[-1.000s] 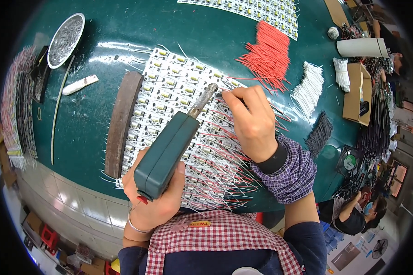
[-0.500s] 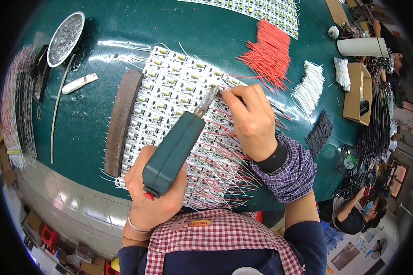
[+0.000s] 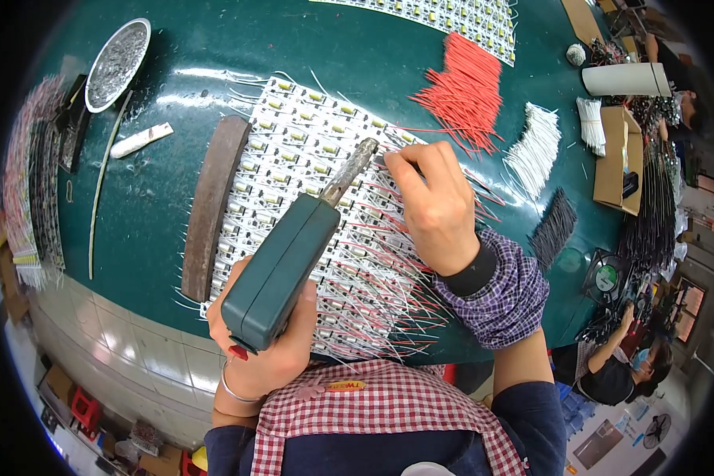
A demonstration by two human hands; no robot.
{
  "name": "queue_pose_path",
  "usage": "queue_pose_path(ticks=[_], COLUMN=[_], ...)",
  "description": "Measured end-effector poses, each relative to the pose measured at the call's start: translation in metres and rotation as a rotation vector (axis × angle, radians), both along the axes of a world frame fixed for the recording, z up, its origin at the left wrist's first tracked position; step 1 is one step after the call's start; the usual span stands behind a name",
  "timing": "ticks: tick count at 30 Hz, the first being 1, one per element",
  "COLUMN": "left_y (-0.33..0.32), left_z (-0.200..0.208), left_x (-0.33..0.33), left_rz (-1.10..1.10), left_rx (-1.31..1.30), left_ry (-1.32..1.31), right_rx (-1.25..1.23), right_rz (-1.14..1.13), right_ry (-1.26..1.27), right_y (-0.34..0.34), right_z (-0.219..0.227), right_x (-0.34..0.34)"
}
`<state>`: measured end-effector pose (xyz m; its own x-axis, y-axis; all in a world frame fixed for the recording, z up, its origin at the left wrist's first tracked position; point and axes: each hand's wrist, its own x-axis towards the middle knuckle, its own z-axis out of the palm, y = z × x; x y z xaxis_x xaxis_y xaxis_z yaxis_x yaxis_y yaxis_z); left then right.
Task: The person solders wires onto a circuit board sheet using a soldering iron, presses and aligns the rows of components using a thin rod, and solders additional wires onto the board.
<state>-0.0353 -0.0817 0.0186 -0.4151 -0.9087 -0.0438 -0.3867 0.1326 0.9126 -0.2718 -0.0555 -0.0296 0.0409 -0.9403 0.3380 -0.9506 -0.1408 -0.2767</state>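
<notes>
My left hand (image 3: 276, 366) is wrapped round a dark green soldering gun (image 3: 282, 270). Its dull metal tip points up and right, over the far right part of a white sheet of circuit boards (image 3: 301, 131). Close beside that tip, my right hand (image 3: 438, 210) has thumb and forefinger pinched on a thin wire at the sheet's edge. The wire's end is mostly hidden by the fingers. Rows of small yellow components cover the sheet, and many red and white wires (image 3: 373, 293) stick out from its nearer right part.
A brown curved bar (image 3: 214, 210) lies along the sheet's left edge. Beyond the right hand are bundles of red wires (image 3: 464, 95), white wires (image 3: 534, 151) and black wires (image 3: 554, 228). At far left stands a metal bowl (image 3: 97, 101). Another person (image 3: 623, 369) works at right.
The soldering gun has shifted left and its body has swung slightly down toward me, the tip drawing a little away from my right fingertips. My right hand has hardly moved.
</notes>
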Motion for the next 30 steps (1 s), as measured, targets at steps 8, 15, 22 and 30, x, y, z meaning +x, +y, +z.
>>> queue_pose_path(ticks=[8,15,22,30], left_y=[0.006,0.01,0.011,0.011], left_z=[-0.001,-0.002,0.0,0.0], left_x=[0.005,0.008,0.01,0.008], left_rz=[0.006,0.048,0.025,-0.045], left_rx=[-0.021,0.04,0.064,-0.003], left_ry=[-0.016,0.034,0.01,-0.067], right_rx=[-0.044,-0.045,-0.035,-0.027], right_rz=[0.005,0.037,0.033,0.036], right_ry=[-0.002,-0.064,-0.063,-0.049], right_y=[0.003,0.014,0.015,0.014], right_z=[-0.001,0.001,-0.002,-0.001], right_x=[0.0,0.007,0.009,0.011])
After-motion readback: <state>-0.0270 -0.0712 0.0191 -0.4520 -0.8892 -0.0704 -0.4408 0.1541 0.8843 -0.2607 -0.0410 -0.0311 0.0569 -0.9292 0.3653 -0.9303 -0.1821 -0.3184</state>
